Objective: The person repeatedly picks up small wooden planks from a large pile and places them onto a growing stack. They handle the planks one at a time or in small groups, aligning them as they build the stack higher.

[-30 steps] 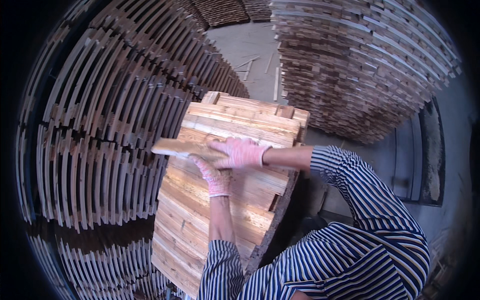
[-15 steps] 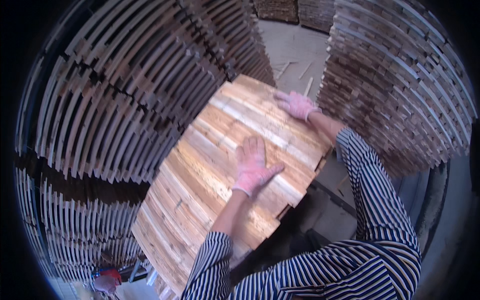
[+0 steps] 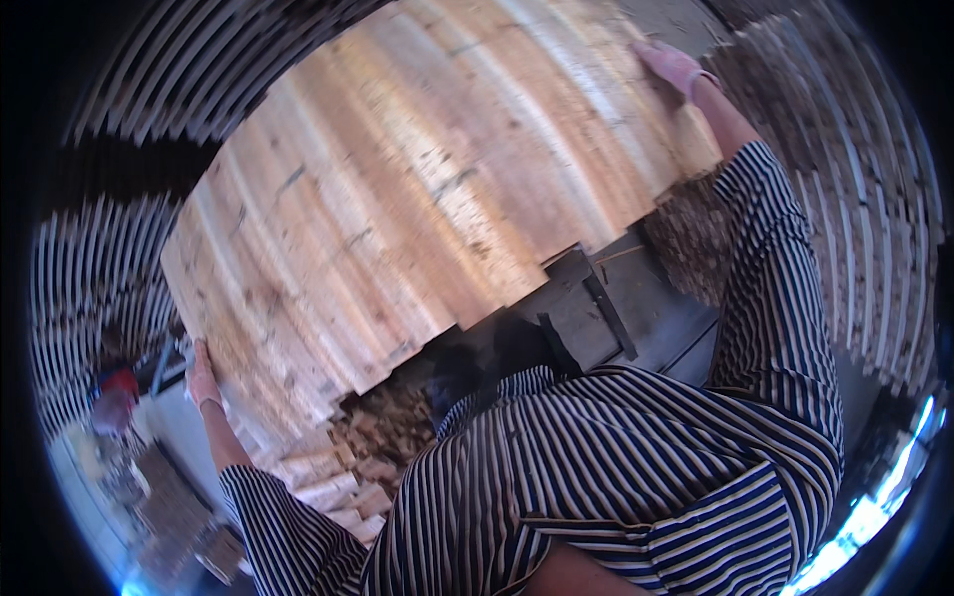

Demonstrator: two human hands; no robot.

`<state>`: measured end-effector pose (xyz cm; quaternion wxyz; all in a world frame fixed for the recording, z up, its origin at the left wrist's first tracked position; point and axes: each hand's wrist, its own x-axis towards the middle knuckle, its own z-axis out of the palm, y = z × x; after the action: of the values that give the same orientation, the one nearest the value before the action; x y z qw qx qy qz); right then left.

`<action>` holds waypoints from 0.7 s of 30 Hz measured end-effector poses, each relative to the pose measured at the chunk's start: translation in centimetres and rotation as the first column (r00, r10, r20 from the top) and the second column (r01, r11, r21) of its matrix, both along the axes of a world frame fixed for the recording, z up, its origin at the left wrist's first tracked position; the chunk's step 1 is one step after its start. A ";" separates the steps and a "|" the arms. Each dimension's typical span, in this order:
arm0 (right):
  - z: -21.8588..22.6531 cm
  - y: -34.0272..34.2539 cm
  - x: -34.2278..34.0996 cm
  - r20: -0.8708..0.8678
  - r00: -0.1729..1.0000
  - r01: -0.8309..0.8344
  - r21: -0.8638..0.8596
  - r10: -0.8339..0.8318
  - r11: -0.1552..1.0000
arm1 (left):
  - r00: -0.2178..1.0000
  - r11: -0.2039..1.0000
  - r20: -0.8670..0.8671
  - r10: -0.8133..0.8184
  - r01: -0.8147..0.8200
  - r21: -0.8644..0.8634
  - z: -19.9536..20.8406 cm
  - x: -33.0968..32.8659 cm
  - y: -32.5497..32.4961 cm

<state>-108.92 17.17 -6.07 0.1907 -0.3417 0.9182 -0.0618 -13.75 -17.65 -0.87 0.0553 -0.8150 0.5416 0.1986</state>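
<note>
Arms [image 3: 777,258] spread wide in striped sleeves [image 3: 288,526], you extend your left grip [image 3: 203,379] near and low, fingers [image 3: 201,355] pointing up, and your gloved right grip [image 3: 677,69] farther forward, reaching leftward.

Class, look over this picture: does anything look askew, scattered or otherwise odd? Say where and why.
The row of long, pale brown wooden boards has a stepped near edge: some ends jut past their neighbours. Just below that edge, small, light brown wooden pieces lie jumbled, unlike the boards set side by side.
</note>
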 end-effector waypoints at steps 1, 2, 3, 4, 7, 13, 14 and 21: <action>-0.9 0.9 -1.4 -0.047 0.999 -0.009 0.006 0.009 1.000 | 0.959 0.993 -0.257 -0.116 0.106 -0.054 -0.8 0.4 0.5; -0.5 0.0 0.1 -0.079 0.996 0.050 0.002 -0.050 0.999 | 0.886 1.000 -0.463 -0.007 0.019 0.022 -1.4 1.2 1.4; -0.8 0.3 -0.3 -0.057 0.996 0.067 -0.078 -0.071 0.995 | 0.746 0.995 -0.659 0.089 -0.036 0.093 -2.2 1.0 1.6; -1.1 0.2 -0.5 -0.048 0.997 0.063 -0.097 -0.068 0.993 | 0.557 0.982 -0.809 0.185 -0.078 0.171 -2.9 0.9 1.9; -1.1 1.9 -1.0 -0.033 0.997 0.066 -0.076 -0.069 0.995 | 0.405 0.953 -0.866 0.294 -0.054 0.298 -3.2 0.5 1.7; -1.6 1.9 -2.4 -0.002 0.998 0.067 -0.051 -0.067 0.996 | 0.374 0.946 -0.873 0.313 -0.048 0.319 -3.0 1.0 1.1; -1.6 1.3 -2.0 0.007 0.995 0.098 -0.027 -0.098 0.995 | 0.388 0.949 -0.866 0.316 -0.112 0.296 -3.1 1.6 1.5; -2.4 1.9 -5.6 0.014 0.995 0.101 -0.013 -0.101 0.995 | 0.671 0.997 -0.740 0.053 -0.073 0.005 -1.9 0.7 3.5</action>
<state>-114.54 19.02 -8.43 0.1910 -0.2957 0.9326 -0.0802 -13.04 -14.11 -2.81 -0.1854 -0.6838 0.4918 0.5061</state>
